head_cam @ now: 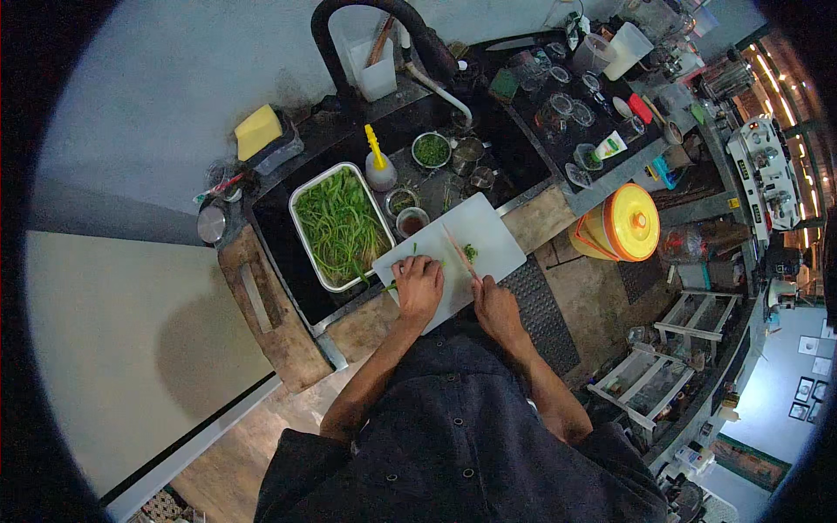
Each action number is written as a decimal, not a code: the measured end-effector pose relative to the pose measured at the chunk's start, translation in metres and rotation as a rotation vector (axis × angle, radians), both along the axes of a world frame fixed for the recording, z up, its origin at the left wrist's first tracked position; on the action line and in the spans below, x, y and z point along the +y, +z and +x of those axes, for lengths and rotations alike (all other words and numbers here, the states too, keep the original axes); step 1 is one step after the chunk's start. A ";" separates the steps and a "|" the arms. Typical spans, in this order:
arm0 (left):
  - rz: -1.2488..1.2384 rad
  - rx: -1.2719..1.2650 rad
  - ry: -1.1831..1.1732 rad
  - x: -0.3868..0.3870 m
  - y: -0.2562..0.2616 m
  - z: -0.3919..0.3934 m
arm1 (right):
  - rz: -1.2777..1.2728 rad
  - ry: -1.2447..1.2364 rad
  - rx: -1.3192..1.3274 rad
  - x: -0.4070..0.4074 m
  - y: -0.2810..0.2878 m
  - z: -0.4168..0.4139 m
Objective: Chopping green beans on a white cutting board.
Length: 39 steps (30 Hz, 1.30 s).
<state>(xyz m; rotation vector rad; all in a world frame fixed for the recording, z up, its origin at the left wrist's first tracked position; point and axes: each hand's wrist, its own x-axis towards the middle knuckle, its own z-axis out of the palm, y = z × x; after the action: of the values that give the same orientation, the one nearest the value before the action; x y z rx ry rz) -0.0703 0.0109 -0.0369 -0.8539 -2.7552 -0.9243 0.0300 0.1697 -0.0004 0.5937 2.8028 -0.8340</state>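
Observation:
A white cutting board lies across the front edge of the sink. On its left part my left hand presses down on green stems, whose ends show beside the fingers. My right hand grips a knife, its blade resting on the board just left of a small heap of chopped greens. A white-rimmed tray of leafy greens stands left of the board. Behind the board are a metal bowl of chopped greens and a small cup of reddish-brown contents.
A white bottle with a yellow nozzle stands beside the tray. Metal cups are near the bowl. The black faucet arches behind the sink. A yellow lidded bucket stands to the right. Plastic cups crowd the right counter.

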 end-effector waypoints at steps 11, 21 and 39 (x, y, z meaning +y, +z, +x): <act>0.040 0.000 -0.095 0.028 -0.004 -0.004 | 0.018 -0.042 0.056 -0.004 0.011 -0.009; 0.028 -0.031 -0.064 0.026 -0.007 -0.004 | 0.118 -0.008 -0.111 -0.009 0.010 -0.009; 0.043 -0.037 -0.051 0.026 -0.010 -0.002 | 0.123 -0.045 -0.185 -0.025 -0.005 -0.002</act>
<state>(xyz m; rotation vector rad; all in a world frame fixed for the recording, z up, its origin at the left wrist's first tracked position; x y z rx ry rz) -0.0725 0.0368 -0.0467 -0.9125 -2.7453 -1.0147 0.0276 0.1449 -0.0057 0.7154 2.6944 -0.5835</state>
